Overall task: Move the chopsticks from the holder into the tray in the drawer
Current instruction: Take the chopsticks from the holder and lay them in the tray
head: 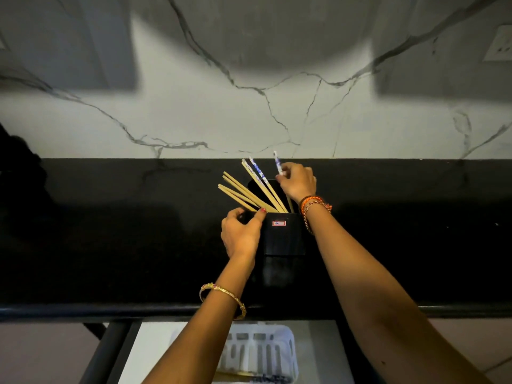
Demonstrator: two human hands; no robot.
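Note:
A black square holder [282,234] stands on the black counter, with several wooden chopsticks [243,194] fanned out to its left. One blue-and-white patterned chopstick [257,171] leans among them. My left hand [241,234] grips the holder's left top corner. My right hand [297,180] reaches over the holder's far side and pinches another blue-and-white chopstick [278,163], which sticks up above my fingers. Below the counter edge, a white slotted tray [288,353] lies in the open drawer, with chopsticks [257,378] at its near end.
The black counter [110,239] runs the full width, backed by a white marble wall [194,120]. A wall socket [498,45] is at the upper right. The drawer [155,353] is open under the counter's front edge.

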